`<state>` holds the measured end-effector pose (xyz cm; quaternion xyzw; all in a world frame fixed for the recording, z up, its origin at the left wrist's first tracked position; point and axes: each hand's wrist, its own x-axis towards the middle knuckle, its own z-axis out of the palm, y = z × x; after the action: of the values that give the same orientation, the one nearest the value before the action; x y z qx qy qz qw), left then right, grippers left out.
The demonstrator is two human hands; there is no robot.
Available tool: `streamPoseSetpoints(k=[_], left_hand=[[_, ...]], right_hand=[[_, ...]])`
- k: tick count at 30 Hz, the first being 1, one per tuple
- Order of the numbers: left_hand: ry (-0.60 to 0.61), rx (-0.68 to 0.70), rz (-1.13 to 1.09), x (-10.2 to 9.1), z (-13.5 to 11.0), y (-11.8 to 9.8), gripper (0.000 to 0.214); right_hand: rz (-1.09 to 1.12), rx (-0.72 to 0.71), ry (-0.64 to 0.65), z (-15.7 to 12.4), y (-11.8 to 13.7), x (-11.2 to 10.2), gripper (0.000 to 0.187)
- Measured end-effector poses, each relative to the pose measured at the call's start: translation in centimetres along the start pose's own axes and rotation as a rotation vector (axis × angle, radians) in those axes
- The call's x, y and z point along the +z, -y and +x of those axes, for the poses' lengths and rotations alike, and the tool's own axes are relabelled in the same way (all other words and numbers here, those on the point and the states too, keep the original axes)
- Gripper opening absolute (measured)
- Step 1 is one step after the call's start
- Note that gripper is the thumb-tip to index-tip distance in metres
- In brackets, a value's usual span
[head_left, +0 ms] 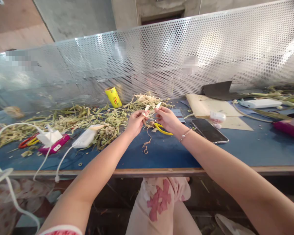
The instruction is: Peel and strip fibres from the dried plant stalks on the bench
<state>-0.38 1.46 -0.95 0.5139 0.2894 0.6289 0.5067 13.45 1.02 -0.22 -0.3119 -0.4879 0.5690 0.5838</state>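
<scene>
My left hand [135,122] and my right hand [167,119] come close together above the middle of the blue table, both with closed, pinching fingers. Between them is a thin pale strip of dried plant [146,114], its ends partly hidden by the fingers. White tips show at the thumb or finger of each hand; whether these are coverings or plant bits is unclear. Yellow-handled scissors [163,129] lie below my right hand, partly covered by it. A curled brown strand [147,143] hangs or lies below my left hand. Behind both hands is a heap of dried stalks [147,98].
More dried plants [110,120] spread leftward, near a yellow tube [113,97], white power bank [86,136], charger [49,137] and red-handled scissors [26,141]. To the right lie a phone [209,130], earbud case [217,116] and cardboard [205,105]. A perforated metal screen [161,58] rises behind.
</scene>
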Motion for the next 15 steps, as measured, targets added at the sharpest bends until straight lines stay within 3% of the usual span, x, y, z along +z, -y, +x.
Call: streamPoseSetpoints(k=[4, 10, 12, 15], left_hand=[[-0.061, -0.034, -0.033, 0.02, 0.10, -0.01, 0.013], [-0.007, -0.097, 0.122, 0.02, -0.11, 0.11, 0.008], [0.045, -0.084, 0.201, 0.26, -0.38, 0.08, 0.006], [0.117, -0.051, 0.245, 0.62, -0.71, 0.09, 0.004]], right_hand=[[-0.321, -0.225, -0.021, 0.09, -0.23, -0.06, 0.019], [-0.779, -0.762, 0.021, -0.14, -0.04, -0.65, 0.007], [-0.838, -0.820, 0.044, -0.26, -0.02, -0.75, 0.008], [-0.890, -0.783, 0.095, -0.31, -0.20, -0.78, 0.010]])
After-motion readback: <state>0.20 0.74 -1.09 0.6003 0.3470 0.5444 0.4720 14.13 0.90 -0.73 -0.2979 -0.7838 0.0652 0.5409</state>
